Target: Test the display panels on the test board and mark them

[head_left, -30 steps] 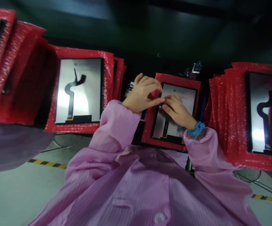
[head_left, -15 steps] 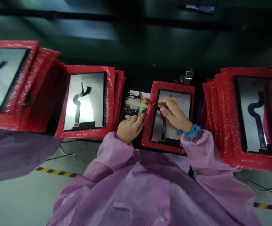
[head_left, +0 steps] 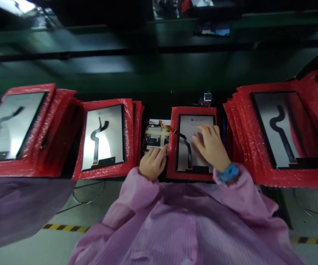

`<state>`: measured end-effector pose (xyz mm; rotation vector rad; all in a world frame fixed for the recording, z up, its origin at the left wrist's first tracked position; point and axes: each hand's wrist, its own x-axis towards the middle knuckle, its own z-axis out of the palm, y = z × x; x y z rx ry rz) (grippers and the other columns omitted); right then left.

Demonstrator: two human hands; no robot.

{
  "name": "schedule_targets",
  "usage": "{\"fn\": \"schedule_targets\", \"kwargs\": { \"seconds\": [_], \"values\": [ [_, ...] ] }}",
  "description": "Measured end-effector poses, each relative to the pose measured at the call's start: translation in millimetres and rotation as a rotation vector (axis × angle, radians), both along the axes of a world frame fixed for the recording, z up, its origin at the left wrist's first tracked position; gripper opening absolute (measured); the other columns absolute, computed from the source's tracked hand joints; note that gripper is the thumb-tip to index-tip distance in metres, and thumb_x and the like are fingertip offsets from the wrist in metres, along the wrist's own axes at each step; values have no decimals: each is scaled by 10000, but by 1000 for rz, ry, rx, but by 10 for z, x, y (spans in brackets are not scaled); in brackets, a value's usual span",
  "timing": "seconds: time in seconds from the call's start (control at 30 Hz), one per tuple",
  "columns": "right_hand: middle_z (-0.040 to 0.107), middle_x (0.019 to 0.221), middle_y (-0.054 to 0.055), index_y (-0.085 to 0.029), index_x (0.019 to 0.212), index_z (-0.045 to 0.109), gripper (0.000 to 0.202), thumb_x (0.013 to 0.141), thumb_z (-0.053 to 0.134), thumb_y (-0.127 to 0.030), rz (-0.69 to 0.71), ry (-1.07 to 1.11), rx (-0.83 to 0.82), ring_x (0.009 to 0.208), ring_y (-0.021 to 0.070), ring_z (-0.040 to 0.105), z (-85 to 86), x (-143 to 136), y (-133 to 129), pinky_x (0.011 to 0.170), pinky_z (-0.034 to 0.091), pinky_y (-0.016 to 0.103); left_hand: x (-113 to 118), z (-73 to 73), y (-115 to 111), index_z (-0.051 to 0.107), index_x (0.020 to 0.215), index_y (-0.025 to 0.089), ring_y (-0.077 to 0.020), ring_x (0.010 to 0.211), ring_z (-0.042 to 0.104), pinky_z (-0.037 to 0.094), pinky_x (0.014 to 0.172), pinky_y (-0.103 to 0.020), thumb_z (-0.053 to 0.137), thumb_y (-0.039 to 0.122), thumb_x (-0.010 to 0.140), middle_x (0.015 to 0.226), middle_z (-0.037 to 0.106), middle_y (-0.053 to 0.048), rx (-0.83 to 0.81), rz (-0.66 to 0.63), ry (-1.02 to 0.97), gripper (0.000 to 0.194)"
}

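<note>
My left hand (head_left: 152, 162) rests its fingers on the near edge of a small opened device (head_left: 155, 137) with exposed circuitry and pale tape strips. Its index finger points forward at the device's near right corner; the thumb is hard to make out. An orange flex cable (head_left: 167, 127) runs from the device's top to the black ribbon cable (head_left: 188, 147) of a display panel (head_left: 196, 123). Above that panel's right side is my right hand (head_left: 212, 145), fingers spread and nothing in them, apart from the cable joint. A blue band (head_left: 228, 173) circles the right wrist.
Under the panel lies a red bubble-wrap pouch (head_left: 172, 171). More display panels lie on stacked red pouches left (head_left: 129, 140) and right (head_left: 238, 121). A small metal object (head_left: 207, 99) stands behind the middle panel. At the left is another person's purple sleeve (head_left: 23, 209).
My right hand has let go of the cable joint and moved right, its fingers opening. The black ribbon cable now shows fully. My left hand stays at the device. The view has tilted up.
</note>
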<state>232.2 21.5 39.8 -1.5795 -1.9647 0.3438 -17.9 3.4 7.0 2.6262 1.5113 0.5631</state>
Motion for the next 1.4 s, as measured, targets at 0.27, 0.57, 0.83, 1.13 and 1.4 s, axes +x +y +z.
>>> {"fn": "schedule_targets", "kwargs": {
  "seconds": [0.27, 0.57, 0.83, 1.13, 1.4],
  "values": [
    [621, 1125, 161, -196, 1231, 542, 345, 979, 466, -420, -470, -8, -63, 1028, 334, 567, -207, -24, -946, 889, 487, 553, 454, -10, -453, 587, 1287, 198, -305, 1124, 666, 575, 965, -483, 531, 216, 954, 1250, 687, -149, -17, -2, -169, 338],
    [620, 1025, 113, -181, 1306, 582, 497, 916, 533, -485, -569, 350, -137, 861, 241, 582, -295, 52, -849, 820, 536, 481, 538, -65, -415, 598, 1178, 181, -296, 1030, 707, 579, 913, -476, 500, 205, 968, 1115, 735, -146, 86, 26, -167, 233],
    [576, 1152, 99, -282, 1270, 626, 402, 912, 579, -459, -456, 452, -175, 1086, 271, 563, 342, -7, -880, 979, 491, 519, 424, 62, -359, 615, 1147, 195, -277, 999, 684, 572, 896, -452, 474, 301, 999, 1086, 739, -119, -188, 36, -348, 231],
    [442, 1482, 98, -256, 1453, 450, 479, 1017, 415, -450, 30, 461, -64, 1397, 241, 404, 579, -709, -718, 1162, 395, 490, 358, 607, 200, 659, 1180, 265, -264, 1323, 560, 474, 1109, -446, 465, 600, 946, 1352, 650, -57, -626, 148, -1568, 453],
    [472, 1494, 183, -119, 1524, 321, 740, 980, 356, -621, 113, 346, -164, 1413, 318, 378, 104, -1063, -680, 1173, 359, 586, 165, 731, 320, 657, 1228, 308, -331, 1353, 534, 508, 1086, -503, 719, 455, 760, 1383, 643, 18, -890, 242, -1648, 495]
  ]
}}
